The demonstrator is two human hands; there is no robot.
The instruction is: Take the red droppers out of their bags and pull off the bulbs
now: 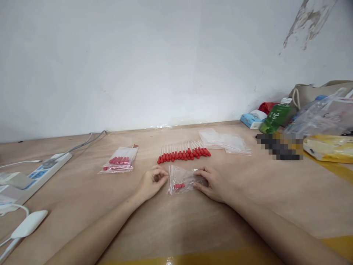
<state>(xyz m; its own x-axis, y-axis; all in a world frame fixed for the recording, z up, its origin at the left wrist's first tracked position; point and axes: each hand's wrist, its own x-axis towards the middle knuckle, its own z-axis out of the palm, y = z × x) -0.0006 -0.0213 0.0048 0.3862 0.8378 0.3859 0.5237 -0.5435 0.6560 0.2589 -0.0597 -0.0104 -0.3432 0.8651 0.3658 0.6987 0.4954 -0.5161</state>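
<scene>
A small clear zip bag [182, 180] with one red-tipped stick inside lies on the wooden table [176, 228] between my hands. My right hand [212, 182] rests on the bag's right end, its fingers pressing it down. My left hand [151, 182] sits at the bag's left edge with the fingers curled together in a pinch; what it pinches is too small to make out. Just beyond the bag lies a row of several red-tipped sticks [184, 153].
A filled bag of red-tipped sticks [119, 162] lies to the left, a pile of unfilled clear bags [224, 141] to the right. A power strip [41, 171] and white adapter [29, 223] are at far left. A green bottle [275, 117], tissue pack [252, 119] and bags crowd the right back.
</scene>
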